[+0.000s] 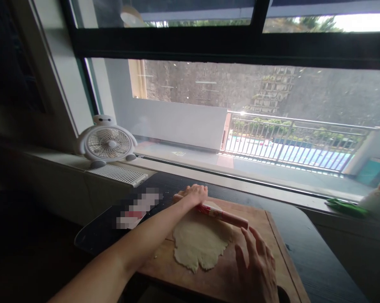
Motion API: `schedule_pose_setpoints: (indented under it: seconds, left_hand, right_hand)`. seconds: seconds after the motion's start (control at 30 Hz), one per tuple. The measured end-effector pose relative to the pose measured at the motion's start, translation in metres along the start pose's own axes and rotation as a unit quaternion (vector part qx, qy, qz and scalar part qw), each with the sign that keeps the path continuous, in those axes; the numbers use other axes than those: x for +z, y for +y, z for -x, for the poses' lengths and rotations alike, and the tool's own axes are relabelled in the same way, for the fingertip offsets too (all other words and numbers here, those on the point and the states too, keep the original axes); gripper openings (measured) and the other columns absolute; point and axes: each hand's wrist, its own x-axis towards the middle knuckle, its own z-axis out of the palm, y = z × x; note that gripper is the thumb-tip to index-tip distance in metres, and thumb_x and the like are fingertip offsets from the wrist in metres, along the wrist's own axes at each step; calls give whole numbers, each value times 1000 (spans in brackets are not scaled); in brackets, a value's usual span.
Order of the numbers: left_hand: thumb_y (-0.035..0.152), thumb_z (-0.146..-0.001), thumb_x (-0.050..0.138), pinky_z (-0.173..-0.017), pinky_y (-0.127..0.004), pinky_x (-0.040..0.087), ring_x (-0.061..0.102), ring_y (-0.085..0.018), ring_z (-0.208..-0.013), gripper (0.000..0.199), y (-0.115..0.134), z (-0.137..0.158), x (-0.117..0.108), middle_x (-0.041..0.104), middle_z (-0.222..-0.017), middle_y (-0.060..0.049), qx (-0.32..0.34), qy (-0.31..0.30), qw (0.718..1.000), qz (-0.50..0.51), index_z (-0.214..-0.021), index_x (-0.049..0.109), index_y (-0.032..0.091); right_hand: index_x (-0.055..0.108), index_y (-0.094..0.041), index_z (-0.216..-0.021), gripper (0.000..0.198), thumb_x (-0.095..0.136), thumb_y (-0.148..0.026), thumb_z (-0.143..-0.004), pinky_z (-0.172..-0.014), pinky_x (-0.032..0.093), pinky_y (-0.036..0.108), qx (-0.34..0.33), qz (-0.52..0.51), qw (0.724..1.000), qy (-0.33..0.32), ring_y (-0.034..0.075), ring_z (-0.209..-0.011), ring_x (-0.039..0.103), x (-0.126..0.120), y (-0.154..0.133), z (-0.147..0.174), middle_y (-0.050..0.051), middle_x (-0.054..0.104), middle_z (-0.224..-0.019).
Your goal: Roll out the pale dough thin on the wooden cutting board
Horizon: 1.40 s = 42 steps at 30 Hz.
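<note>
A flattened sheet of pale dough (201, 242) with a ragged, split near edge lies on a wooden board (272, 248). Across its far part rests a rolling pin (226, 217) with a red printed wrapper at its left part. My left hand (194, 193) is closed over the left end of the pin, hiding that end. My right hand (258, 261) is open, fingers spread and bent slightly, above the board's right side. Its fingertips are close to the pin's right end; whether they touch it I cannot tell.
The board lies on a dark table (316, 248) by a large window. A blurred-out packet (139, 210) lies left of the board. On the sill stand a white fan (108, 141) and, at the right, a green object (346, 206). A vent grille (120, 174) sits below the fan.
</note>
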Motion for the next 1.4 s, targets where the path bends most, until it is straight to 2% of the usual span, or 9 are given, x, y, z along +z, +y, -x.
schedule_pose_setpoints:
  seconds: [0.2,0.37,0.57,0.77,0.87,1.03,1.2,1.3,1.4]
  left_hand:
    - [34,-93,24,-94,-32,36,54,-17,-101,39,-1,68,-16,63,-108,-4,30,-8,999,-18,-100,60,22]
    - [49,-90,27,-106,-44,24,31,-23,-129,43,1,112,-28,45,-136,-1,89,-5,995,-43,-116,55,28]
    - [48,-91,24,-97,-43,34,48,-22,-113,45,9,36,-13,62,-114,-4,-25,-95,994,-43,-98,63,26]
    - [38,-91,22,-89,-43,39,54,-26,-105,49,12,-43,6,64,-105,-15,-89,-60,993,-51,-94,65,15]
    - [34,-91,22,-90,-38,39,56,-23,-103,46,12,-37,7,66,-101,-12,-70,-38,996,-44,-93,65,17]
    - [33,-93,20,-88,-30,41,59,-16,-97,41,8,23,-3,65,-108,-2,-29,-32,999,-22,-116,54,27]
    - [42,-92,22,-106,-38,26,40,-20,-124,44,6,76,-15,53,-129,-1,82,-27,996,-22,-119,52,26]
    - [48,-91,20,-106,-42,24,32,-21,-129,47,10,69,-16,50,-132,0,69,-62,995,-47,-120,51,28]
    - [46,-91,16,-102,-46,29,36,-21,-126,48,15,33,-9,57,-123,0,23,-101,992,-76,-106,59,30]
  right_hand:
    - [45,-21,-129,46,36,-44,-89,-86,39,42,6,-24,1000,-9,26,-112,46,3,1,1,10,45,-131]
    - [43,-21,-129,46,38,-43,-89,-89,38,43,23,-38,999,-30,26,-114,45,2,0,2,10,46,-130]
    - [39,-22,-132,47,37,-41,-89,-89,39,45,36,-33,998,-38,27,-116,44,-3,-3,1,12,41,-134]
    - [41,-23,-130,44,38,-40,-89,-85,41,44,32,-34,999,-4,28,-110,48,5,0,3,11,44,-131]
    - [42,-23,-129,44,39,-40,-88,-85,42,44,30,-43,999,2,28,-110,49,7,1,4,11,45,-130]
    - [40,-21,-130,46,36,-41,-89,-90,39,46,39,-59,997,-22,27,-115,45,2,-1,3,13,40,-134]
    - [39,-20,-131,46,37,-38,-89,-92,38,45,38,-52,997,-29,26,-117,43,-1,-3,1,13,40,-134]
    - [39,-21,-131,46,38,-37,-88,-90,39,46,36,-48,998,-33,27,-117,43,-4,-4,0,12,41,-133]
    - [39,-23,-131,45,38,-37,-88,-88,40,46,44,-48,997,-42,27,-116,44,-5,-6,1,11,41,-134]
